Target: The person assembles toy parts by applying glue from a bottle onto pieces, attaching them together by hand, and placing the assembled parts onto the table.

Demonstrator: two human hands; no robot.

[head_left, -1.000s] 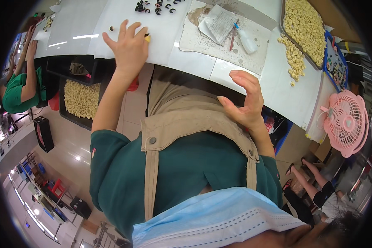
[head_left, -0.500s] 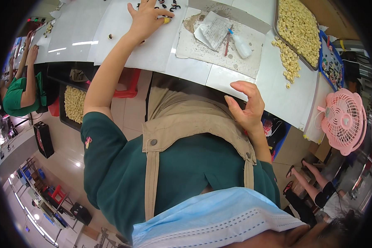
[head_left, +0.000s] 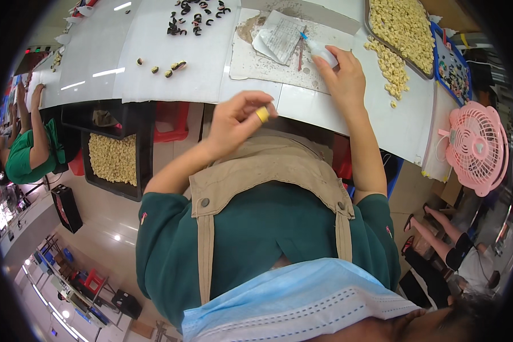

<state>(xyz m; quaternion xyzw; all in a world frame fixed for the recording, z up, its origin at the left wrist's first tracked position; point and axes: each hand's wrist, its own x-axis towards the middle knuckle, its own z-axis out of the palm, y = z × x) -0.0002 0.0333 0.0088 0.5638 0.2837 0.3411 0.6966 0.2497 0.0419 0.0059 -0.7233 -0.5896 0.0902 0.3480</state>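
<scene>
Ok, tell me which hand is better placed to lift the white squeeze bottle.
Right. The right hand lies against the white squeeze bottle on the stained mat; the left hand is nearer the body, pinching a small yellow piece.

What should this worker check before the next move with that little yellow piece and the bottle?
1. Yellow piece pinched in left hand: ok.
2. Right hand on the small white bottle: ok, touching; full grip cannot tell.
3. Bottle nozzle open: cannot tell.
4. Stained work sheet has free space: ok.
5. Tray of pale pieces contained: not ok, pieces spill onto the table.
</scene>
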